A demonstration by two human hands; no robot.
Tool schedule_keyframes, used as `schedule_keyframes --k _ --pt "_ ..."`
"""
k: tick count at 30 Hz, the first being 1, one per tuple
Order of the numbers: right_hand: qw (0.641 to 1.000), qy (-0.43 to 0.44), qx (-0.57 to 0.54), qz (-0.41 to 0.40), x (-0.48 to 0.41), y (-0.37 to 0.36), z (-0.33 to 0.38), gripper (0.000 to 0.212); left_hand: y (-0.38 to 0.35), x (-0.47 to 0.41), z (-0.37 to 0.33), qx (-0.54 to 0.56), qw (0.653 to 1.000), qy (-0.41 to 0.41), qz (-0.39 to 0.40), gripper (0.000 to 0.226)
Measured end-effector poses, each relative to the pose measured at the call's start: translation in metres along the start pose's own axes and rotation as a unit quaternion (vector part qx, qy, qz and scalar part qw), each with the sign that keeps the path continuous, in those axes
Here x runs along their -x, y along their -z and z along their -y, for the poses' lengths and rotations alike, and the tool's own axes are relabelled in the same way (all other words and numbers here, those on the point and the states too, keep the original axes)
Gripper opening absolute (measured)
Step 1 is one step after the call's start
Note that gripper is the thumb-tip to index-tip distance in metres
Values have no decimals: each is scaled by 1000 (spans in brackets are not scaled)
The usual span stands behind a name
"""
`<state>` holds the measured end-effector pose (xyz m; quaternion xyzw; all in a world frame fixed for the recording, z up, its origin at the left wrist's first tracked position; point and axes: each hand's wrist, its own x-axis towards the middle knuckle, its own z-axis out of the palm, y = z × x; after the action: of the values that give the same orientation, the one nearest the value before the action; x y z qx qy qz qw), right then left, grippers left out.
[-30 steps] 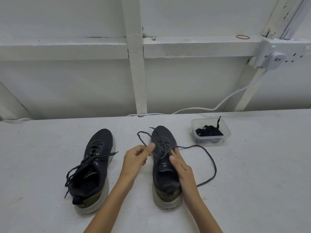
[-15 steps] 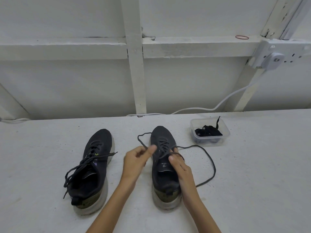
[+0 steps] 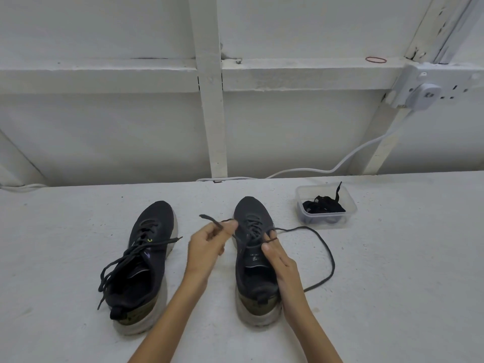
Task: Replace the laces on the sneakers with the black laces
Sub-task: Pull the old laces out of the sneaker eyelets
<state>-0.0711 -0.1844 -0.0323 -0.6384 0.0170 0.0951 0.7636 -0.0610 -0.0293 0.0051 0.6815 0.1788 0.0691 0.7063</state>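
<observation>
Progress early: old lace [image 3: 324,242] partly out of the right-side sneaker [image 3: 250,209] on the tabletop [image 3: 392,284].
Your left hand [image 3: 209,247] pinches its free end; your right hand [image 3: 281,262] pinches it at the eyelets; left-side sneaker [image 3: 154,218] not yet unlaced; black laces [image 3: 323,205] unused in their tub [image 3: 351,203].

Both forearms [image 3: 170,323] are cut off by the lower edge. My left hand [image 3: 209,247] is slightly blurred, and its curled fingers hide the stretch of lace [image 3: 333,263] pinched there. My right hand [image 3: 281,260] covers the sneaker [image 3: 251,279] along its right collar; whether those fingers hold the lace or merely lie on it cannot be determined. Tongue label [image 3: 253,258]: too small to read. Black laces [image 3: 323,206] in the container [image 3: 351,203]: tangled, number indeterminable. The wall socket [image 3: 445,87] runs off the right edge.
</observation>
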Motion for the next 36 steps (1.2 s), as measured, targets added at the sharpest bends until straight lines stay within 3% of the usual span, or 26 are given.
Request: schedule_keyframes --k 2,4,8,10,12,17,21,27,31,36 --pt "1000 -2 -2 -1 -1 0 -1 27 -5 8 6 -31 998 6 55 26" --pt "1000 -6 -5 -6 -1 0 -2 37 -5 7 7 -59 996 -11 62 19" --pt "1000 9 1 7 1 0 -1 61 2 -10 0 -18 997 -52 -46 11" --pt "1000 9 0 5 1 0 0 57 5 -16 -2 29 993 -61 -95 14" --pt "1000 3 2 1 1 0 0 53 5 -16 0 27 994 -56 -93 16" --pt "1000 1 -6 -4 1 0 0 51 0 -3 9 -10 1000 -4 11 22" --pt "1000 2 -4 -2 0 0 0 55 -5 6 19 -43 995 -24 82 17" --pt "1000 0 1 -2 2 0 1 57 -7 2 34 -86 993 -61 49 15" --pt "1000 -4 6 -3 1 0 1 55 -14 4 44 -119 988 -87 38 25" --pt "1000 -3 25 -18 1 2 3 53 -17 8 37 34 999 -7 -34 33"
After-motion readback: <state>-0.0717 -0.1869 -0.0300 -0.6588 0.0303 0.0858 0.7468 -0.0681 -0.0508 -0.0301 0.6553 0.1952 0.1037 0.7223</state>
